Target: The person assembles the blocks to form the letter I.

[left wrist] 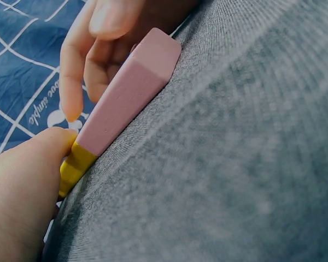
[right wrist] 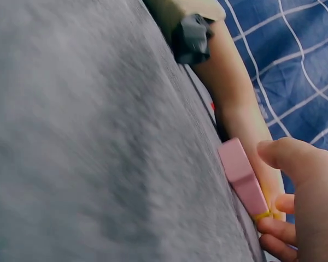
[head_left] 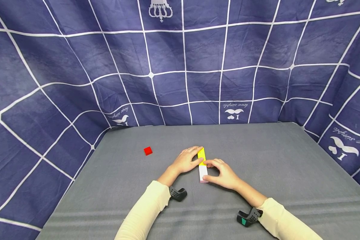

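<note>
A yellow block (head_left: 201, 153) and a pink block (head_left: 203, 171), its top washed out to white in the head view, lie end to end on the grey cloth. My left hand (head_left: 186, 160) holds the yellow block, fingers at its far end and thumb by the joint. My right hand (head_left: 223, 175) is bent around the right side of the pink block (left wrist: 126, 90), with fingertips near the joint. In the right wrist view the right thumb (right wrist: 295, 155) stands apart from the pink block. The left hand's fingertips are partly hidden in the wrist views.
A small red block (head_left: 148, 151) lies to the left of my left hand. Grey cloth (head_left: 273, 156) covers the table. A blue curtain with white lines (head_left: 204, 86) hangs behind and at both sides. Each wrist wears a black camera band (head_left: 178, 194).
</note>
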The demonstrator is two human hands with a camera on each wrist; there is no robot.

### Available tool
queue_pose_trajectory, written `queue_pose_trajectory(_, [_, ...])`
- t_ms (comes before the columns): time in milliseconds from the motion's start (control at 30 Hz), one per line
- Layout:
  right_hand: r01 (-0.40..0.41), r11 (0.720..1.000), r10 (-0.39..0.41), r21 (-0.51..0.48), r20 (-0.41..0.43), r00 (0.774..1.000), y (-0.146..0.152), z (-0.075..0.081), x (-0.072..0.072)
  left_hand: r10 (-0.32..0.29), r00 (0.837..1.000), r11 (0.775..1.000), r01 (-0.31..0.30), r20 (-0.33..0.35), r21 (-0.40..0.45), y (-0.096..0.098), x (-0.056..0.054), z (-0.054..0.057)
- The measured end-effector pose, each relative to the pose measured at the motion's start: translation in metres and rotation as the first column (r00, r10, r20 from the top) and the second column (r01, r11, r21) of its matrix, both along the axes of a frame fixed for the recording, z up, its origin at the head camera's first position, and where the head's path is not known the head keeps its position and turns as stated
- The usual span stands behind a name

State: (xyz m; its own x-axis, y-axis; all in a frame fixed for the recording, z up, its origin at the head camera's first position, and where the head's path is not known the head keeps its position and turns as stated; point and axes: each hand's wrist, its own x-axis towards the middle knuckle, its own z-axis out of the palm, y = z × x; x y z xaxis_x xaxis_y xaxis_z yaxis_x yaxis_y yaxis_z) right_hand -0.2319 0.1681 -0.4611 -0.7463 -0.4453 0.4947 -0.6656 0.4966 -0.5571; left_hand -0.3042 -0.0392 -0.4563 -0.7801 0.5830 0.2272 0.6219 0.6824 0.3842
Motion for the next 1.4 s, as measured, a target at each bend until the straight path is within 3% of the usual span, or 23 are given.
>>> queue_pose_trajectory(200, [0.019, 0.997, -0.012, -0.081, 0.085, 0.996, 0.004, 0.0, -0.013, 0.0, 1.0, 1.0, 0.0, 0.01, 0.003, 0.0, -0.001, -0.001])
queue_pose_trajectory(500, [0.026, 0.996, -0.016, -0.081, 0.119, 0.993, 0.006, -0.002, -0.029, 0.002, 1.0, 1.0, -0.003, 0.026, 0.003, 0.001, -0.001, 0.0])
queue_pose_trajectory(933, [0.011, 0.998, -0.007, -0.055, 0.088, 0.996, 0.004, -0.001, -0.029, -0.021, 0.999, 0.999, 0.02, 0.047, 0.034, -0.001, -0.001, 0.005])
queue_pose_trajectory(1100, [0.016, 0.999, -0.012, -0.045, 0.079, 0.997, 0.003, -0.003, -0.028, -0.035, 0.997, 0.994, 0.027, 0.074, 0.107, -0.006, -0.003, 0.004])
queue_pose_trajectory(1400, [0.017, 0.998, -0.012, -0.065, 0.08, 0.997, 0.003, -0.002, -0.027, 0.026, 0.998, 0.99, -0.034, 0.064, 0.139, -0.032, -0.008, 0.005])
